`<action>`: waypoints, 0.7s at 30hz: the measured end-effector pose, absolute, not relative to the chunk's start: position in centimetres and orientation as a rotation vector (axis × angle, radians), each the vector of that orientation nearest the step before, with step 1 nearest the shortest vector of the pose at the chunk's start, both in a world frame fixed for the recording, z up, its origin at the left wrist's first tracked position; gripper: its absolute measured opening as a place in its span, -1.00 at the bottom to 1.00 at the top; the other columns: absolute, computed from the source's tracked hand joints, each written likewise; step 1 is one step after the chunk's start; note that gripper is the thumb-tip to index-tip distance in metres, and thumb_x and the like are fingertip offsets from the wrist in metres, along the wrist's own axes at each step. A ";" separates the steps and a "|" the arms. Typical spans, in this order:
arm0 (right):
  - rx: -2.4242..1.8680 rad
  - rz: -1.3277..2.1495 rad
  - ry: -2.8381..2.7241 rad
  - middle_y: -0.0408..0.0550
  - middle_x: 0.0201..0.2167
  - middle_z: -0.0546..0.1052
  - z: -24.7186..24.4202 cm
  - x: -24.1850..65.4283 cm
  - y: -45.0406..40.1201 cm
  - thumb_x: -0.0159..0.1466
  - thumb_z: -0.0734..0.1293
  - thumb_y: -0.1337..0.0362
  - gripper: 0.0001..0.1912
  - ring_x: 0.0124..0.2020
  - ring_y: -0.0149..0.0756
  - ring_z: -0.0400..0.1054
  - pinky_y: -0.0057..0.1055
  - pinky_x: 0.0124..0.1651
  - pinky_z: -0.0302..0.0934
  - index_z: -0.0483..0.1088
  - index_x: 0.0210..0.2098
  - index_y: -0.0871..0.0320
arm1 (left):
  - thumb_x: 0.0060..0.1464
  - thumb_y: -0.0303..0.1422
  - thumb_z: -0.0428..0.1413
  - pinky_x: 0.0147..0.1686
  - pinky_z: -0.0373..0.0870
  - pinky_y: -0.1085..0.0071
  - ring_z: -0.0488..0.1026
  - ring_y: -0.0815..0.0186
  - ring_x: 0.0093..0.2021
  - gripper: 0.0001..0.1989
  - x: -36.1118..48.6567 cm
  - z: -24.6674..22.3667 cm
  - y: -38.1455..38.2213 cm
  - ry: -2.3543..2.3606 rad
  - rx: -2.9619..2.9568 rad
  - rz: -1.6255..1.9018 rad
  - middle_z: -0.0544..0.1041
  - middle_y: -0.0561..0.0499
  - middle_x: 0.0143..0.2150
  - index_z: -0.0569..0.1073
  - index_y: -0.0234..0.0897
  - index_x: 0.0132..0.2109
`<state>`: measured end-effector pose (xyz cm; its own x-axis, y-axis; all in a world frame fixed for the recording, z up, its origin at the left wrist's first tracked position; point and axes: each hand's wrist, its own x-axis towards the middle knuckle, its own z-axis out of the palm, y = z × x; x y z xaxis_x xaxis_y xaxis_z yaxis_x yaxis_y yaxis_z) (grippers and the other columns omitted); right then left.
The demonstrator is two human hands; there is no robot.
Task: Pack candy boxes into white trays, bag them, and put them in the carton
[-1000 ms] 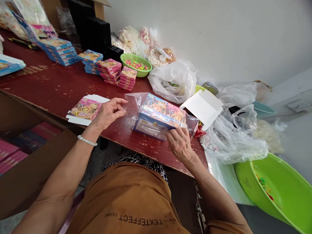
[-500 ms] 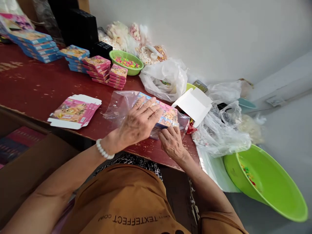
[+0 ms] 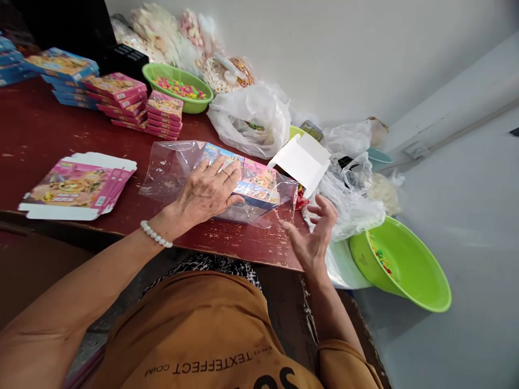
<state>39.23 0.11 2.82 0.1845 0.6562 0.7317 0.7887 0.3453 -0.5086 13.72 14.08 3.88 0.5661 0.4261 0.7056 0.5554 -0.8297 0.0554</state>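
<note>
Several blue and pink boxes [image 3: 259, 175] lie packed inside a clear plastic bag [image 3: 168, 167] near the front edge of the red table. My left hand [image 3: 208, 192], with a white bead bracelet at the wrist, rests palm down on the left part of the wrapped boxes, fingers spread. Just right of the bag, my right hand [image 3: 314, 235] is raised off it with fingers apart and nothing between them. A flattened pink carton [image 3: 77, 186] lies at the table's left, apart from both hands.
Behind the bag are stacked pink boxes [image 3: 164, 113], stacked blue boxes [image 3: 60, 65], a green basket of small pieces [image 3: 178, 84] and a white plastic bag [image 3: 251, 116]. At right are a white open carton [image 3: 302, 162] and a large green basin [image 3: 405, 265].
My right hand has let go of the bag's near edge, moved right and opened. My left hand still lies on the wrapped boxes. The camera view has shifted.
</note>
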 end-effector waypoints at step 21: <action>-1.199 1.214 -1.118 -0.17 -0.50 0.58 -2.0 42.4 6.1 -0.18 0.75 -0.17 -0.48 -0.40 -0.29 0.38 -0.23 -0.17 0.33 0.57 -0.55 0.02 | 0.19 -0.32 0.39 0.44 0.32 -0.28 0.35 -0.28 0.48 -0.29 11.9 5.0 13.6 -0.856 -2.733 -0.952 0.42 -0.30 0.48 0.42 -0.18 0.44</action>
<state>42.39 6.13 -2.03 0.0498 0.9986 -0.0188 -0.0630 -0.0156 -0.9979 11.93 13.64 4.99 0.6416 0.4727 0.6041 0.5507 -0.8321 0.0661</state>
